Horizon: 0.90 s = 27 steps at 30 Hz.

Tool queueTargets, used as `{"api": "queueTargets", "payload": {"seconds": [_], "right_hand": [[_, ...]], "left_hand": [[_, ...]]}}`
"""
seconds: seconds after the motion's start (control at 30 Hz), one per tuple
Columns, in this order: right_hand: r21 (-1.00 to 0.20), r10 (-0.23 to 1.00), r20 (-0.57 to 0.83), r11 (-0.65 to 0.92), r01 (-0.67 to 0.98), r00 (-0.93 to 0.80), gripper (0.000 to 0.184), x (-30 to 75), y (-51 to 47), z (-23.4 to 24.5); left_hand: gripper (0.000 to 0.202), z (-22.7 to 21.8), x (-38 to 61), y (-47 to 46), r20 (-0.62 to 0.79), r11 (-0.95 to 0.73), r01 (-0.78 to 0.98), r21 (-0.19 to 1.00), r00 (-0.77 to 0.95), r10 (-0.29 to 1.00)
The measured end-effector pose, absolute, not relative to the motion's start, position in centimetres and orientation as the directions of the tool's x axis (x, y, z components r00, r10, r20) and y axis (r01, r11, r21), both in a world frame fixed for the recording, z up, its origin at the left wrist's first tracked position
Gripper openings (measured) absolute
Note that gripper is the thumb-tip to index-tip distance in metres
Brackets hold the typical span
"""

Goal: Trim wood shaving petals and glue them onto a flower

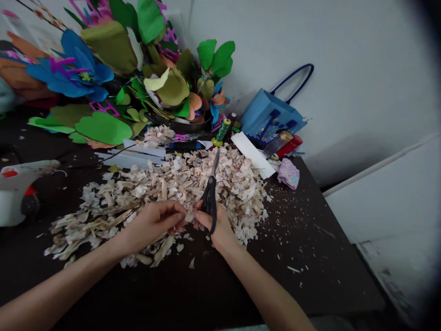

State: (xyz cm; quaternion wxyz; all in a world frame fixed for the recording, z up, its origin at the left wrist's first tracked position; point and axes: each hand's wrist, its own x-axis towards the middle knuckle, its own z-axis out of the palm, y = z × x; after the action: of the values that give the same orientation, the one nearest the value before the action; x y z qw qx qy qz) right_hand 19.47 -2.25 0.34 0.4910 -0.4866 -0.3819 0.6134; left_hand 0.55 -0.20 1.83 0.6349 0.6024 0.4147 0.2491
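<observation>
My right hand (222,230) is closed around a pair of black-handled scissors (209,196), with the blades pointing away from me over a heap of pale, dry, petal-like scraps (237,188). Just to the left, my left hand (153,225) has its fingertips pinched together near the right thumb. A small pale scrap (189,215) shows between the two hands, and it seems to be at the left fingertips. Longer brownish strips (99,225) make up the left part of the heap.
A white glue gun (15,193) lies at the left. Behind the heap are translucent glue sticks (132,158), a green thread spool (222,132) and large artificial flowers (79,69). A blue bag (265,115), a white strip (253,154) and a crumpled lilac piece (288,174) sit back right.
</observation>
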Motion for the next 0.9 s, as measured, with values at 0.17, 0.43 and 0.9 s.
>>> {"api": "queueTargets", "payload": {"seconds": [0.17, 0.43, 0.9], "right_hand": [[-0.942, 0.97, -0.234, -0.242, -0.231, -0.064, 0.027, 19.4, -2.3, 0.5], [-0.942, 0.973, -0.224, -0.233, -0.241, -0.062, 0.026, 19.4, -2.2, 0.7], [-0.937, 0.961, -0.258, -0.275, -0.216, -0.104, 0.028, 19.0, -2.4, 0.6]], "left_hand": [[0.036, 2.1, 0.7, -0.1, -0.316, 0.34, 0.064, 0.938, 0.558, 0.767], [0.041, 1.7, 1.0, -0.3, -0.326, 0.349, 0.066, 0.935, 0.549, 0.769], [0.037, 0.9, 0.8, 0.2, -0.272, 0.251, 0.111, 0.962, 0.512, 0.814]]}}
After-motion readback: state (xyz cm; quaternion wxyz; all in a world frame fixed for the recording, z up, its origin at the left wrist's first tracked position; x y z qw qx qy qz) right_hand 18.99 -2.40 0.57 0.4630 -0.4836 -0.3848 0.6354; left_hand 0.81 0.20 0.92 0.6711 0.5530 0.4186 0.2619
